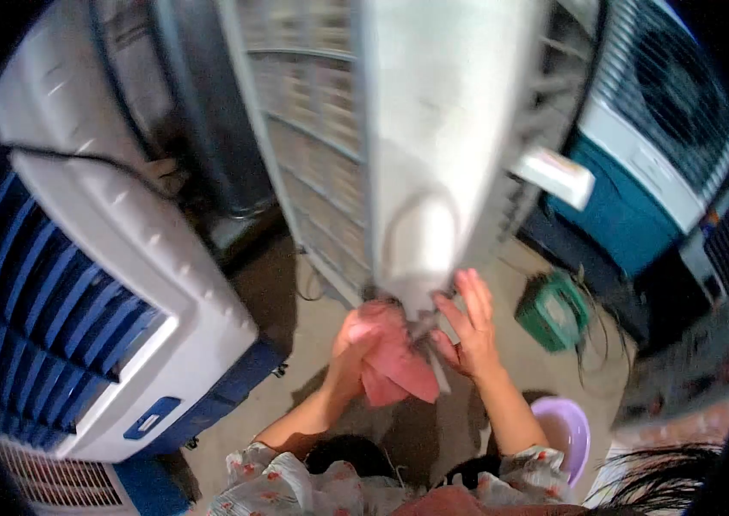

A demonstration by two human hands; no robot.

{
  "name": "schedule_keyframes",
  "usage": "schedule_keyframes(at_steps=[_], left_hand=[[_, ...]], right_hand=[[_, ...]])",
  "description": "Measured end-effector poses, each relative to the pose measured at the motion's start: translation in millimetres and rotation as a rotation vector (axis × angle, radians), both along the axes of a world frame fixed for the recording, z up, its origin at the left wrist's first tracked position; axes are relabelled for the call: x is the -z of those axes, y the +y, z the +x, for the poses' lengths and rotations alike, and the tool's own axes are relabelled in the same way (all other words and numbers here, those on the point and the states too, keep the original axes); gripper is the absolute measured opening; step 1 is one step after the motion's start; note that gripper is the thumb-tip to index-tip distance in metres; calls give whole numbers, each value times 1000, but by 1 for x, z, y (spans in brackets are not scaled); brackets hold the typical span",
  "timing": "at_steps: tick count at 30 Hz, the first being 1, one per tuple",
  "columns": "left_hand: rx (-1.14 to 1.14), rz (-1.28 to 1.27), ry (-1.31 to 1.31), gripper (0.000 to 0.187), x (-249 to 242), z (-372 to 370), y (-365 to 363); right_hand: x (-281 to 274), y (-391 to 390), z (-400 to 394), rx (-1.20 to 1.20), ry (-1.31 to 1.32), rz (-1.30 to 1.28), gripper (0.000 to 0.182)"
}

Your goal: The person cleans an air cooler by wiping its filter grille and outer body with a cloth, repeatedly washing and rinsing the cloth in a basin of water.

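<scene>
My left hand (349, 348) is closed around a pinkish-red cloth (400, 374), which hangs down in folds below the fingers. Right in front of it is the lower end of a tall white air cooler (442, 103), blurred, with a slatted side panel. My right hand (470, 331) is on the other side of that end, fingers stretched upward and apart, thumb toward the middle. Between the hands there is a small dark, blurred part (421, 329) at the cooler's narrow end, close to the cloth and the right fingertips.
A white and blue cooler (209, 344) with louvres stands at the left. At the right are a teal and white cooler (639, 198), a green box-like device (552, 311) with cables, and a purple tub (578, 434) by my right arm. A dark cable (80, 156) crosses the left cooler.
</scene>
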State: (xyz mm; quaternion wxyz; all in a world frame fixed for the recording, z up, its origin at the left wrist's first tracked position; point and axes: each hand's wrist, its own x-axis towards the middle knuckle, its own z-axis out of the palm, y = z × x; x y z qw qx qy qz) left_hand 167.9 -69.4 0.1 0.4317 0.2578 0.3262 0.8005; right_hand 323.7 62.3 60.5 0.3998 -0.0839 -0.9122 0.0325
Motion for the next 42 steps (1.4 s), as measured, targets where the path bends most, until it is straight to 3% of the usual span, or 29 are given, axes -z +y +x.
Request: schedule_keyframes(at_steps=[1,4,5,9,10,13,14,15,17,20,22,23,26,27,29,30,31,33,35,38,40,41,42], left_hand=[[148,22,-79,38,14,17,11],[330,-124,-163,40,-6,83,24],[377,-211,-86,39,-7,104,30],[497,-368,-27,35,-9,185,73],[625,-339,-60,35,4,204,89],[959,-308,-81,33,85,266,134],[1045,-331,-24,33,111,288,142],[1120,-343,33,33,135,302,143],[950,-447,251,34,182,333,139],[861,-498,461,40,265,369,147],[785,-476,623,43,289,393,147],[614,-490,770,43,301,403,138],[798,-403,1376,43,267,434,132],[621,-193,1285,42,273,442,115],[923,-369,1122,43,327,448,112],[1068,-456,1026,43,329,453,112],[946,-558,938,47,331,459,103],[1218,-989,427,53,312,461,113],[1348,-1135,-3,62,300,457,122],[1202,-583,291,47,283,463,134],[1103,-263,599,41,251,464,145],[994,54,819,38,274,461,143],[910,207,989,37,278,461,141]], right_hand=[[-2,0,18,-64,-16,-136,49],[15,-9,88,-148,-54,-679,56],[19,-10,116,-124,-136,-763,65],[57,-25,204,168,-46,-864,80],[69,-29,220,213,0,-971,80],[86,-32,266,249,197,-1297,76],[132,-29,287,476,269,-1320,62],[157,-35,305,452,432,-1479,54],[212,-43,346,400,741,-1697,33],[283,-42,413,579,965,-2035,32],[293,-47,439,955,544,-1839,34],[300,-48,446,1109,325,-1718,35],[355,-59,437,1514,-81,-1016,42],[382,-59,441,1535,-239,-886,47],[388,-54,444,1410,-282,-1199,48],[383,-50,446,1339,-304,-1349,49],[364,-44,443,1425,-417,-1255,45],[411,-32,465,1162,-52,-1514,37],[408,-30,463,920,460,-1630,24],[320,-39,442,743,473,-1535,20],[287,-53,439,678,259,-1385,24],[280,-59,436,642,155,-1308,26],[280,-67,429,685,161,-1212,29]])
